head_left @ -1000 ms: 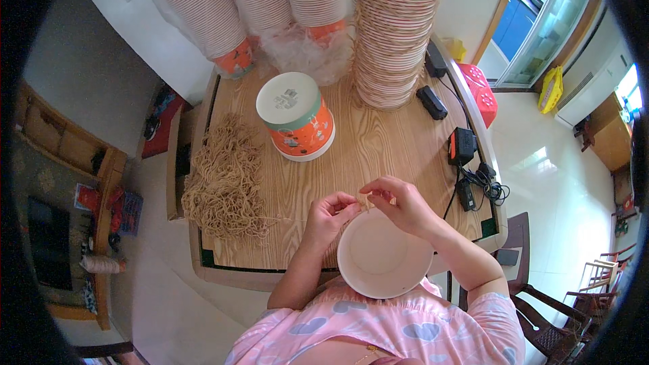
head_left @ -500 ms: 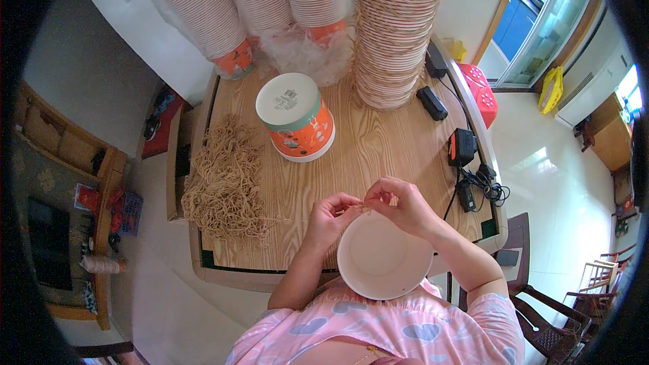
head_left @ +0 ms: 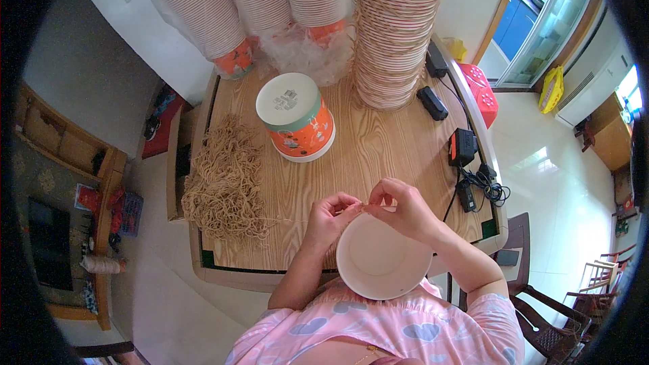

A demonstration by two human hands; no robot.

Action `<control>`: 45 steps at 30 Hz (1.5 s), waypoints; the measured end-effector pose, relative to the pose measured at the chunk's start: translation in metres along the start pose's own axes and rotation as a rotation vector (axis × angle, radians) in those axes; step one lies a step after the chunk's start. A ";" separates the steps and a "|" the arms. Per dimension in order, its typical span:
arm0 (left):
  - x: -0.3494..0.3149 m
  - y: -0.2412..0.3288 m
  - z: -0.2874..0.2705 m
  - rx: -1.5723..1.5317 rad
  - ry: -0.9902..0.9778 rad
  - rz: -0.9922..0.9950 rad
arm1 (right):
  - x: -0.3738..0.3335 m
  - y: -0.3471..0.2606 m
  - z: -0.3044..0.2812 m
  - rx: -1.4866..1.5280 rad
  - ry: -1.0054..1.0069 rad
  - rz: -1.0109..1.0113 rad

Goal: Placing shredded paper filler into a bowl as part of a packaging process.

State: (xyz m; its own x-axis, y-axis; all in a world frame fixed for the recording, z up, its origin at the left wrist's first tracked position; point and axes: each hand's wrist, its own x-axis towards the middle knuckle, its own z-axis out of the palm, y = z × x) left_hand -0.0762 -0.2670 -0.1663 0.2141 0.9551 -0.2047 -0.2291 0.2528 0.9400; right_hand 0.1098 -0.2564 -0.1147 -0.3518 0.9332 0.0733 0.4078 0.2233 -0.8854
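Observation:
A white paper bucket (head_left: pixel 382 261) rests against my front at the table's near edge, its open mouth facing up. My left hand (head_left: pixel 332 217) is closed in a pinch at the bucket's far-left rim. A thin strand of tan cord runs to it from the tangled heap of paper cord (head_left: pixel 228 182) on the left. Right beside it, my right hand (head_left: pixel 403 211) pinches at the far rim, fingertips nearly touching the left ones. The bit of cord between the fingertips is mostly hidden. Beyond the hands, an orange and green paper bucket (head_left: pixel 302 134) stands upside down.
Tall stacks of paper buckets, one (head_left: pixel 399 34) with cord on its sides, fill the table's (head_left: pixel 365 152) far side, with crumpled clear plastic (head_left: pixel 307 54) between them. Along the right edge lie a black charger (head_left: pixel 462 147), a battery pack (head_left: pixel 432 103) and coiled cable (head_left: pixel 497 192).
My right hand's fingers have shifted slightly at the rim, and the cord between the fingertips shows less. The left hand and the bucket have hardly moved.

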 end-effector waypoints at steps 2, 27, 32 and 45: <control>-0.001 0.001 0.001 -0.007 -0.001 0.000 | 0.000 -0.001 0.001 -0.034 0.014 -0.043; -0.001 0.000 0.002 0.039 0.045 0.046 | -0.001 0.000 -0.001 -0.025 0.036 -0.068; -0.001 0.000 0.003 0.049 0.056 0.050 | -0.001 0.000 -0.002 -0.033 0.032 -0.075; 0.000 -0.003 0.007 0.167 0.045 0.165 | -0.001 0.000 0.000 -0.086 0.041 -0.109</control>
State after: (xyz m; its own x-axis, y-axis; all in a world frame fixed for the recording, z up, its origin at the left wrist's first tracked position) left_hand -0.0691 -0.2691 -0.1675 0.1432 0.9883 -0.0527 -0.0968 0.0670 0.9930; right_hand 0.1105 -0.2569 -0.1150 -0.3638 0.9125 0.1870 0.4404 0.3454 -0.8287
